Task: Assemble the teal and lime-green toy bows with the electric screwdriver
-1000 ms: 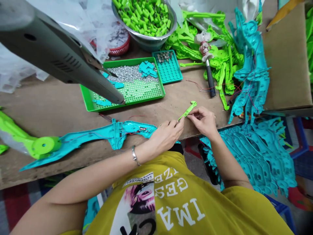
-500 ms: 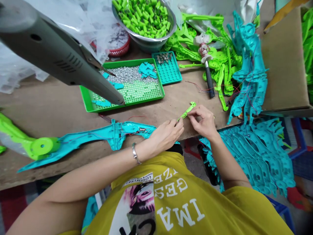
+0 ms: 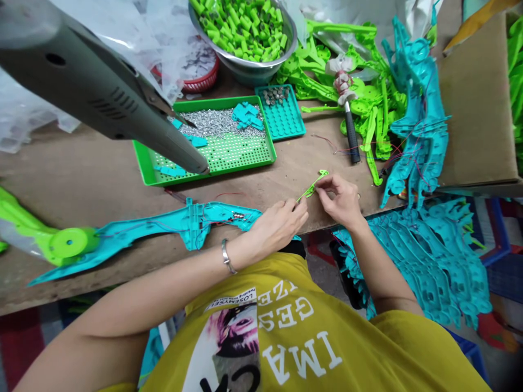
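A narrow lime-green plastic piece [image 3: 312, 187] with a rounded end slants between my hands, low over the bench's front edge. My left hand [image 3: 281, 222] pinches its lower end. The fingers of my right hand [image 3: 338, 197] are bent together at the piece's right side; whatever sits between those fingertips is too small to make out. Just left of my left hand lies a long turquoise plastic shell [image 3: 143, 227] with thin red wires and a small metal spring-like part; my left hand covers part of its right end.
A grey powered screwdriver [image 3: 122, 103] hangs over the green tray [image 3: 229, 155] of screws. Behind stand a steel bowl [image 3: 257, 71], a small turquoise tray [image 3: 286, 122] and a black-handled hammer [image 3: 351, 133]. Turquoise shells [image 3: 420, 114] and a cardboard box [image 3: 478, 109] are at right.
My right fingers have shifted slightly against the green piece, with the thumb moving a little. My left hand keeps its hold. The whole view has moved only a touch.
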Available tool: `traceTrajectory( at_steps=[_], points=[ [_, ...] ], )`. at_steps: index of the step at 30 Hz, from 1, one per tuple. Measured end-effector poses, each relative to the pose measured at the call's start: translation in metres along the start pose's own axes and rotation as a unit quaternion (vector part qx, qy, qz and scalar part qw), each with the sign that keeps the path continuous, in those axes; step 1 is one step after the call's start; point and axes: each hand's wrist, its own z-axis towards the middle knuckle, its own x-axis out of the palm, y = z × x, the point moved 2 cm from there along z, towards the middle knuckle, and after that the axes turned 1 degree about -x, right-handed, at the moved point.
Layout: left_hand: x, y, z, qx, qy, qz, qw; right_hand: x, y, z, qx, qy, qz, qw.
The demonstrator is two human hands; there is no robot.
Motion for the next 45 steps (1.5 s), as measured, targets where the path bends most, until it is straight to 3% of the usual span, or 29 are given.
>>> traceTrajectory(
  at_steps=[6,10,24,28,36,45],
  points=[
    [0.0,-0.001,0.0,-0.003,-0.002,-0.001,1.0,0.0,-0.001,0.001,-0.016,-0.028,-0.052,0.998],
    [-0.001,0.0,0.001,-0.007,0.006,-0.018,1.0,0.001,-0.004,0.0,-0.008,-0.021,-0.064,0.998],
    [-0.002,0.0,0.0,0.004,0.004,-0.001,1.0,0.003,-0.008,-0.004,-0.077,-0.017,-0.149,0.986],
    [-0.004,0.0,0.0,0.0,0.005,-0.014,1.0,0.004,-0.002,-0.006,-0.055,-0.027,-0.133,0.989],
    [-0.004,-0.001,0.0,0.002,0.013,0.0,1.0,0.014,-0.003,-0.007,0.063,-0.096,-0.044,0.992],
    [-0.002,-0.001,0.0,-0.005,-0.004,-0.002,1.0,0.015,-0.001,-0.012,-0.068,-0.048,-0.203,0.976]
  ],
)
